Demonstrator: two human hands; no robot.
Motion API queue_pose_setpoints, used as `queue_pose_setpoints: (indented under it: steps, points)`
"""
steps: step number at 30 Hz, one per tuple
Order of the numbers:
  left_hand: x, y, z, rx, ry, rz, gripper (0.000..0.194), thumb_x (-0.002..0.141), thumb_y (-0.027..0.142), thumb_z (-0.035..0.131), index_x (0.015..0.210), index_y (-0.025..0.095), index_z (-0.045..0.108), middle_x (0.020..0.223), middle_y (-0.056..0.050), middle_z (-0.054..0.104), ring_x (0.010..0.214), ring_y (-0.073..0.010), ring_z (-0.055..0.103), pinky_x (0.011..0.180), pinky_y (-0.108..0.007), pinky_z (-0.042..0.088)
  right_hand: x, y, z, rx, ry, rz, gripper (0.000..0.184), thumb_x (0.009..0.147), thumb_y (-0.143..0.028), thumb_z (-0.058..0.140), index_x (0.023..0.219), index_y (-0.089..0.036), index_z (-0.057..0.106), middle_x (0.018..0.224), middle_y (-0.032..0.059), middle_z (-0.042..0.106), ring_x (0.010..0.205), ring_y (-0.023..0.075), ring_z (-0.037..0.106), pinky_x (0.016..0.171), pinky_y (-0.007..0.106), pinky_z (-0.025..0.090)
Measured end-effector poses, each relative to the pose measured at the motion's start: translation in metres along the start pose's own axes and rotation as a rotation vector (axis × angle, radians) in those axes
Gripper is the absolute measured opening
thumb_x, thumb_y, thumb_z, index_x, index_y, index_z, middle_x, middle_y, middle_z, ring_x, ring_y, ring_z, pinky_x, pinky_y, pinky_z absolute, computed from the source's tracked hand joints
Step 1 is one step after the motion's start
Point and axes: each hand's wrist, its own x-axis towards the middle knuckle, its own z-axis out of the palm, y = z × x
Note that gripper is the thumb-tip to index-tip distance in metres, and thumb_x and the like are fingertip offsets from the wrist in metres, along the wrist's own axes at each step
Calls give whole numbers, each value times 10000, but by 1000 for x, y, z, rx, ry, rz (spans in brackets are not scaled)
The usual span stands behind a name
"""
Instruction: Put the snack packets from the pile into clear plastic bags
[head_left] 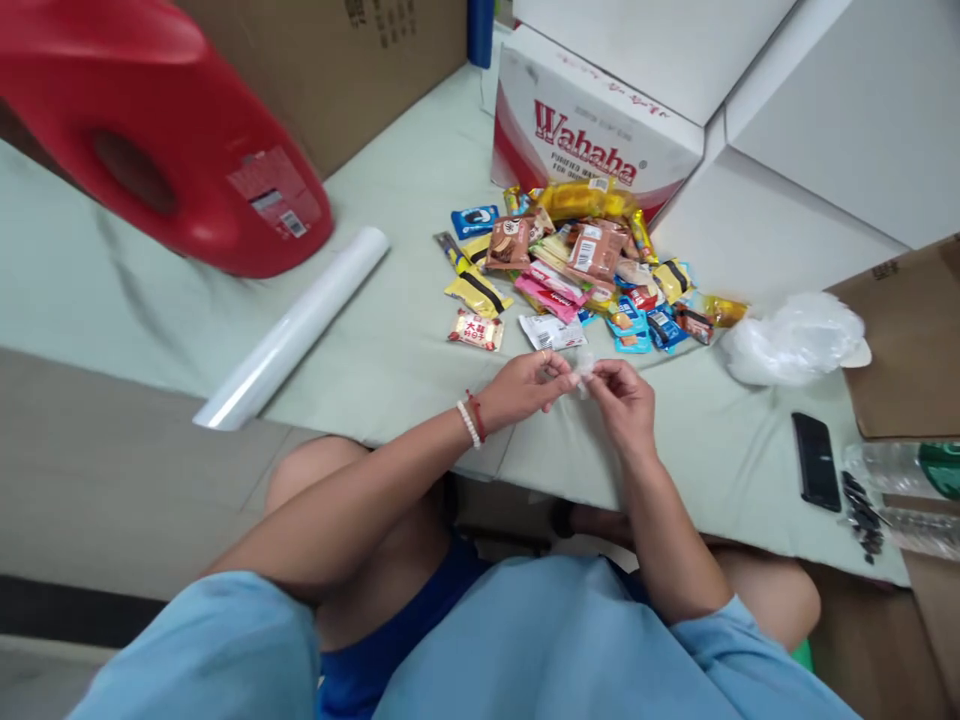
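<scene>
My left hand (530, 385) and my right hand (624, 400) meet over the front of the table, thumbs and fingers pinched on a small, crumpled, clear plastic piece (584, 372). It looks like thin film or a bag; its exact kind cannot be made out. Just beyond my fingers lies a white wrapped snack (553, 331), with a white-and-red snack packet (476, 330) to its left. Behind these spreads a heap of wrapped snacks (551, 280) in brown, yellow, pink and blue packets.
A red jug (202, 170) and a white roll (300, 325) occupy the left. Behind the snacks stands a Wahaha carton (600, 125). To the right are a bundle of clear plastic bags (795, 340), a black phone (816, 460) and a plastic bottle (892, 468).
</scene>
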Motion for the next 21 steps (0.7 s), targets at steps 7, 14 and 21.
queue_pose_setpoints:
  steps: [7,14,21]
  points:
    - [2,-1,-8,-147,-9,-15,239,772,308,800,806,155,620,670,30,624,560,-67,521,537,-195,391,-7,-1,7,273,-25,167,308,699,-404,917,844,-232,707,694,-47,614,606,100,514,588,239,443]
    - [1,-1,-11,-247,62,-68,213,781,263,764,788,178,569,715,12,658,547,-64,497,537,-204,367,-14,6,-25,766,87,326,389,643,-219,922,843,-259,590,726,-86,560,587,71,478,523,193,412]
    - [6,-11,-1,314,361,313,192,818,266,716,965,183,626,1031,-86,684,915,-206,634,858,-365,529,-22,-7,-42,666,144,354,433,581,-253,960,838,-248,613,743,-73,583,606,76,512,503,186,411]
